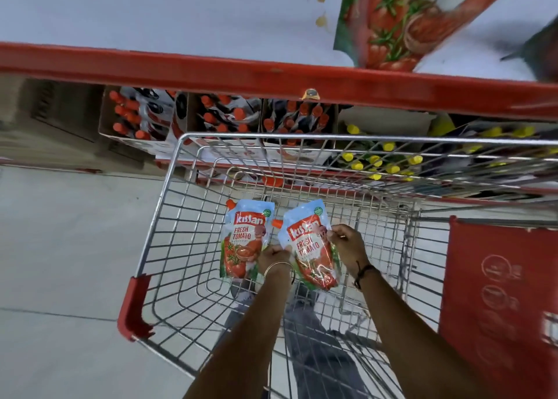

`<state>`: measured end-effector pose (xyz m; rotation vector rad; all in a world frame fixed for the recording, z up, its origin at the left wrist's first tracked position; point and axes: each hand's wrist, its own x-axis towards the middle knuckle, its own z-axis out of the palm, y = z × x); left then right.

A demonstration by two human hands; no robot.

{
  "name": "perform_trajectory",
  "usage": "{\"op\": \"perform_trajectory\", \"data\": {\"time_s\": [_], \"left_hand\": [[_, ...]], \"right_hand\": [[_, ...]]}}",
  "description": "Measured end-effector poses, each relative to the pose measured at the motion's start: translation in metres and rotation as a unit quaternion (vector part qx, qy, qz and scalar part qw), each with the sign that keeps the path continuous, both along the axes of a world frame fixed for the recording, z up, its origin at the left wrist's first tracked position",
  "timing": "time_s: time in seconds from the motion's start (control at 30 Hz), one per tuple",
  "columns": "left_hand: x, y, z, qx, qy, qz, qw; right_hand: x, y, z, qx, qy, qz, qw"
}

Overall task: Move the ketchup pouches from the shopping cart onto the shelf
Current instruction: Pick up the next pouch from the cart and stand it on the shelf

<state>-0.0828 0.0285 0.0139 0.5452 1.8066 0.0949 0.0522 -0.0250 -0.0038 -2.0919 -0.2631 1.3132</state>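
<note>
Two ketchup pouches, light blue on top and red below, are over the wire bottom of the shopping cart [169,217]. My left hand [274,257] is closed at the right edge of the left ketchup pouch [243,244]. My right hand [347,247] pinches the right edge of the right ketchup pouch [308,247], which is tilted. Above the cart runs the white shelf [181,15] with its red front edge. Another ketchup pouch [404,21] lies on this shelf at the top right, partly cut off by the frame.
Under the shelf edge, cardboard boxes hold red-capped pouches [223,117], and yellow-capped bottles [377,160] stand to their right. A red panel [498,293] fills the cart's right side. A dark blurred shape [540,51] is at the shelf's right end. Grey floor lies left of the cart.
</note>
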Motion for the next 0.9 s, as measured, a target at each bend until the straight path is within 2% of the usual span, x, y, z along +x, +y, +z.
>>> {"op": "perform_trajectory", "data": {"time_s": [0.13,0.3,0.43,0.57,0.67,0.73,0.9], "left_hand": [[-0.002,-0.002,0.035,0.034,-0.018,-0.004,0.999],[-0.015,0.006,0.101,0.065,-0.057,-0.037,0.996],[-0.029,0.019,0.162,0.173,-0.098,-0.010,0.980],[-0.049,0.043,0.212,0.228,-0.166,0.027,0.959],[-0.066,0.064,0.249,0.276,-0.173,-0.062,0.943],[-0.074,0.076,0.274,0.305,-0.167,-0.078,0.934],[-0.081,0.109,0.323,0.468,-0.184,-0.079,0.861]], "right_hand": [[-0.002,-0.017,0.042,0.056,0.039,-0.066,0.995],[-0.017,-0.022,0.121,0.163,0.076,-0.092,0.979],[-0.032,-0.013,0.184,0.251,0.085,-0.073,0.961],[-0.046,0.005,0.229,0.258,0.011,-0.042,0.965],[-0.055,0.022,0.262,0.291,-0.023,-0.033,0.956],[-0.060,0.035,0.285,0.318,-0.043,-0.029,0.947],[-0.073,0.070,0.330,0.381,-0.117,-0.049,0.916]]}}
